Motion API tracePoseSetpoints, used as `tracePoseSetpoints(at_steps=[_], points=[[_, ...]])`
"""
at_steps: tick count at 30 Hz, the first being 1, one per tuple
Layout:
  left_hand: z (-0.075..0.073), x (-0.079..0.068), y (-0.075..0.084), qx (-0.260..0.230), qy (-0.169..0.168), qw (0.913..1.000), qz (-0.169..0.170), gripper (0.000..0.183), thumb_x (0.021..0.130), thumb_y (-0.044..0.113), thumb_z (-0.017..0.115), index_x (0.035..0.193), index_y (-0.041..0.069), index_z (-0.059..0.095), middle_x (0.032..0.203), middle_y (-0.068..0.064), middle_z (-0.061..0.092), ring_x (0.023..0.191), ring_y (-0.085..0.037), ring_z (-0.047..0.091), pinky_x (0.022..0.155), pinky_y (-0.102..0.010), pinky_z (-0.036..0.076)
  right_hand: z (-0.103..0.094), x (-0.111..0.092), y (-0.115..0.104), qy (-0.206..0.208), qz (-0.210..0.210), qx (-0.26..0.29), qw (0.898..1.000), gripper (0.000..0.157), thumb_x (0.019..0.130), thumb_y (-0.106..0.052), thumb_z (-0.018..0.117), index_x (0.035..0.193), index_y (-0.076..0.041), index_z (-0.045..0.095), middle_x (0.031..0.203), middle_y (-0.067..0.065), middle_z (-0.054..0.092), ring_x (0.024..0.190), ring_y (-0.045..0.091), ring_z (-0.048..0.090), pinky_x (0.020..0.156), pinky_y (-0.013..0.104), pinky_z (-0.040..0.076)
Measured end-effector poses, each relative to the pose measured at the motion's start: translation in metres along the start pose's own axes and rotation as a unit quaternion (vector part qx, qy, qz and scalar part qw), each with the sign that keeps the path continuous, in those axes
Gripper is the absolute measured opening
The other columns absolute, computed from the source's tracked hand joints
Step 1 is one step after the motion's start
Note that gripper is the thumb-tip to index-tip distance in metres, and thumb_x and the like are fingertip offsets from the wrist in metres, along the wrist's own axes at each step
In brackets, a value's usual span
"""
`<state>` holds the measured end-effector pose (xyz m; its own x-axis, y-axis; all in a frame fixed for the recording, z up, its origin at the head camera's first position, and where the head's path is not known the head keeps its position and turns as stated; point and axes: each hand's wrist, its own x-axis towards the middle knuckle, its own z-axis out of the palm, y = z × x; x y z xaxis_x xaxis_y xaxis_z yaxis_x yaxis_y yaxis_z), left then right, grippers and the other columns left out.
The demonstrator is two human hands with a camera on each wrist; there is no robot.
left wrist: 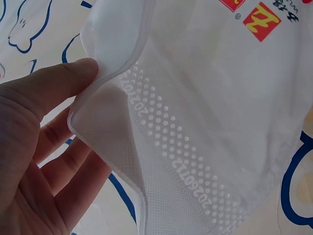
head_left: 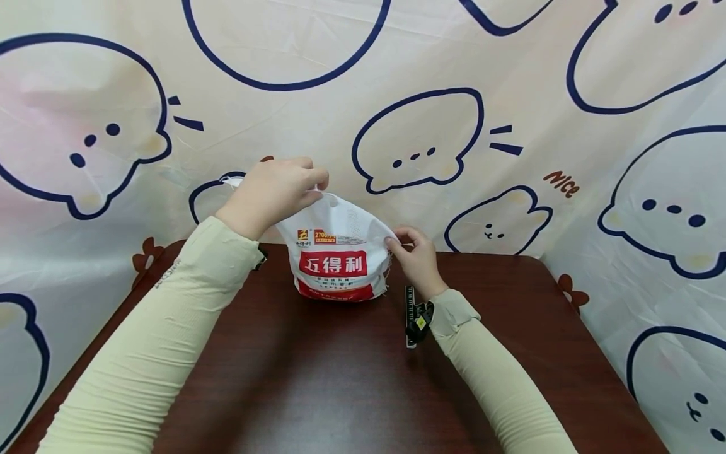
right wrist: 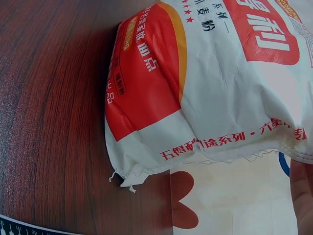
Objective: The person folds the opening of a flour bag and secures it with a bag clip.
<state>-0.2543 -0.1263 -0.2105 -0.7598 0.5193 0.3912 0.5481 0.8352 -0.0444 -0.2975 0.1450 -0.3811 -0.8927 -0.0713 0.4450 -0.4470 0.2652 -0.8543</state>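
A white flour bag (head_left: 333, 266) with red panels and Chinese lettering stands on the brown table, its lower part bulging and its upper part slack. My left hand (head_left: 279, 189) pinches the bag's top edge. In the left wrist view, the thumb of the left hand (left wrist: 44, 142) lies on the rim of the white cloth (left wrist: 205, 107), with the other fingers behind it. My right hand (head_left: 418, 257) pinches the bag's right side edge near the top. The right wrist view shows the bag's red base (right wrist: 146, 73) and frayed side seam; only a sliver of the right hand (right wrist: 302, 196) appears there.
The dark brown table (head_left: 340, 391) reaches back to a curtain (head_left: 317, 126) printed with blue cartoon outlines. A black strip with white ruler marks (head_left: 410, 315) shows beside my right wrist, near a small black device (head_left: 421, 321).
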Motion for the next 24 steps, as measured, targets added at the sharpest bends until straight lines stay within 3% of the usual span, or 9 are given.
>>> tracePoseSetpoints(at_steps=[15, 24], points=[[-0.007, 0.0039, 0.0001, -0.027, -0.061, 0.9976, -0.017, 0.011, 0.095, 0.014, 0.07, 0.106, 0.011, 0.07, 0.1, -0.013, 0.069, 0.086, -0.029, 0.066, 0.079, -0.044, 0.059, -0.0006, 0.0011, -0.0012, 0.002, 0.002, -0.009, 1.0, 0.017, 0.095, -0.012, 0.071, 0.107, 0.0, 0.071, 0.11, 0.015, 0.067, 0.097, 0.025, 0.063, 0.074, 0.022, 0.055], [-0.0098, 0.0052, -0.0019, -0.074, -0.093, 0.992, -0.041, 0.008, 0.096, 0.01, 0.067, 0.104, 0.01, 0.069, 0.101, -0.012, 0.068, 0.09, -0.029, 0.064, 0.083, -0.045, 0.057, 0.001, 0.0003, -0.0029, 0.003, 0.005, -0.013, 1.0, 0.019, 0.095, -0.006, 0.07, 0.11, 0.006, 0.07, 0.114, 0.023, 0.066, 0.101, 0.035, 0.063, 0.073, 0.015, 0.051]])
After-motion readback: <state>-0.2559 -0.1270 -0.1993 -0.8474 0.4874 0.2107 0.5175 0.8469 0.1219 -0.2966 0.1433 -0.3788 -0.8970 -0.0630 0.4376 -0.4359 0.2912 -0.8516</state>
